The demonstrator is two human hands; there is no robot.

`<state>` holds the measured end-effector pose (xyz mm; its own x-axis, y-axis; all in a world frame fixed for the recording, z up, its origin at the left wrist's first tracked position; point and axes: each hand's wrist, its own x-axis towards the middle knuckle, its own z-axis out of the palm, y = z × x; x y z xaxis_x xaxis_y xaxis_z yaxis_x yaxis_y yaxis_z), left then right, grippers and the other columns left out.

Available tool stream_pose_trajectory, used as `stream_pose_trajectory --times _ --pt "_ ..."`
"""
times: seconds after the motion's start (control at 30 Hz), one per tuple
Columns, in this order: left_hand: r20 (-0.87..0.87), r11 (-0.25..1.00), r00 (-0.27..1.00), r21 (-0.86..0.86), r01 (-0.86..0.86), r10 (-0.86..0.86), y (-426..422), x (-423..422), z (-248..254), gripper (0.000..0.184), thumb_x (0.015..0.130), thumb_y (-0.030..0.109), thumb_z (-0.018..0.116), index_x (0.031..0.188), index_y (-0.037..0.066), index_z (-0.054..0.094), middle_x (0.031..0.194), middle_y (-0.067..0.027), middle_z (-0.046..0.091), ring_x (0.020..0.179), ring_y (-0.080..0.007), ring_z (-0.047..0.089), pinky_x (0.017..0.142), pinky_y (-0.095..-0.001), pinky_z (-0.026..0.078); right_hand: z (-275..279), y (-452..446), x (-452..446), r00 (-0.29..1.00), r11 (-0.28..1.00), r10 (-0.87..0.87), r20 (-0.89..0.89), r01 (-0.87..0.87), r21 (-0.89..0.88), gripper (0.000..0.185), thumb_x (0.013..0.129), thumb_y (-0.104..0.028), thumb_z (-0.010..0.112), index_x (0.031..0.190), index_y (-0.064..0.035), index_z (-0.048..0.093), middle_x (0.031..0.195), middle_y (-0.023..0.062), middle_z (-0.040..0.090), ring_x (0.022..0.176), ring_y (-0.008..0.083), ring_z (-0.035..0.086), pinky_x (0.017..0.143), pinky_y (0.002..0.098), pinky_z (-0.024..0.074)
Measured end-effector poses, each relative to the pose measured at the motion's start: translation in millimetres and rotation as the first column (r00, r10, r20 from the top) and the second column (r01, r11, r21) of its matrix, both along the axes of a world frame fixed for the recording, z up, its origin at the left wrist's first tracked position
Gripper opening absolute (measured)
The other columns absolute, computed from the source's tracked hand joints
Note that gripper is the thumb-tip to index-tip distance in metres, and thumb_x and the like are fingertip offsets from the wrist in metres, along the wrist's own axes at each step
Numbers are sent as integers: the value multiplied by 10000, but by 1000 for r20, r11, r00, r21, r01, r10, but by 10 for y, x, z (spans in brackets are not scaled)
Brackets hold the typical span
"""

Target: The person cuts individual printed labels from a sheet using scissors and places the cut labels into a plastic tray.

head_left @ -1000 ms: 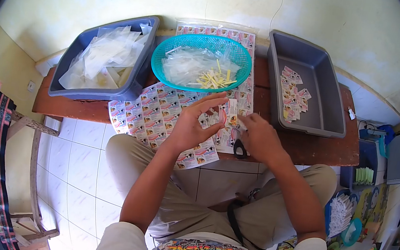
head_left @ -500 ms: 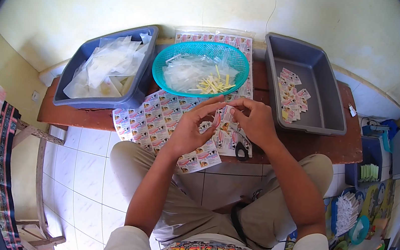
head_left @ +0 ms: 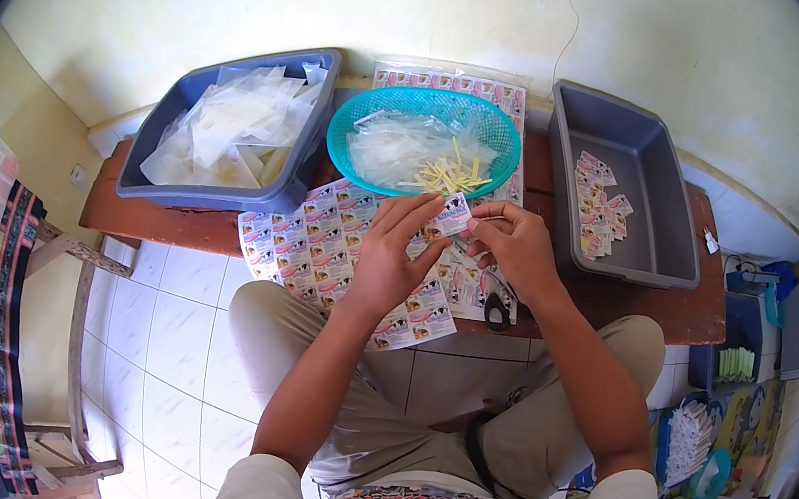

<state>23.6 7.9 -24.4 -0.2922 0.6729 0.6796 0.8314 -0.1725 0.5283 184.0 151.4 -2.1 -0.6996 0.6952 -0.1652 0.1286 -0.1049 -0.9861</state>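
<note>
Centrally, the left hand (head_left: 393,255), fingers curved and thumb apart, steadies the left side of a small printed label (head_left: 451,215) above the printed sheets (head_left: 320,239), just below the turquoise basket (head_left: 349,174); the right hand (head_left: 517,252) pinches the label's right edge between thumb and forefinger. Beneath the right hand lie scissors (head_left: 497,310); farther right, a grey tub (head_left: 656,218) contains cut labels (head_left: 599,203).

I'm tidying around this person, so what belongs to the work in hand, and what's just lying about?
Likely in use:
- printed label at both hands
- printed sheets
- scissors
- teal basket
- right tub with cut labels

Probably just about:
- patterned cloth
- green bundle

Unclear: left tub.
</note>
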Motion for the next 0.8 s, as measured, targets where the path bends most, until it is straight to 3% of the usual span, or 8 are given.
stream_pose_trajectory --times 0.13,0.37,0.7,0.8 --pt "42 996 995 -17 92 -91 -17 -29 -8 574 831 35 892 1374 13 708 1394 -172 716 1256 -376 672 1064 -476 554 -24 -22 13 1000 999 7 13 -7 46 227 992 -121 770 1158 32 748 983 92 823 788 118 778 605 270 605" --pt "-35 995 996 -63 80 -82 -9 4 49 529 839 52 891 1348 31 749 1424 -148 724 1241 -367 694 1055 -463 568 -14 10 80 998 992 2 69 -11 130 224 982 -110 787 1161 21 755 954 63 816 772 88 743 608 250 557" --pt "-58 991 994 -93 92 -98 -13 24 -59 476 864 74 879 1326 46 769 1415 -116 736 1295 -345 668 1110 -467 539 -108 -13 300 998 989 5 55 -13 146 255 989 -95 782 1201 42 748 947 69 814 777 83 728 686 255 580" --pt "-63 990 993 -105 92 -99 -12 16 -119 471 869 86 878 1327 52 768 1424 -110 733 1302 -342 663 1117 -470 533 -134 -35 381 994 974 -22 109 -3 225 274 986 -90 779 1230 32 748 959 96 825 782 107 746 716 280 600"
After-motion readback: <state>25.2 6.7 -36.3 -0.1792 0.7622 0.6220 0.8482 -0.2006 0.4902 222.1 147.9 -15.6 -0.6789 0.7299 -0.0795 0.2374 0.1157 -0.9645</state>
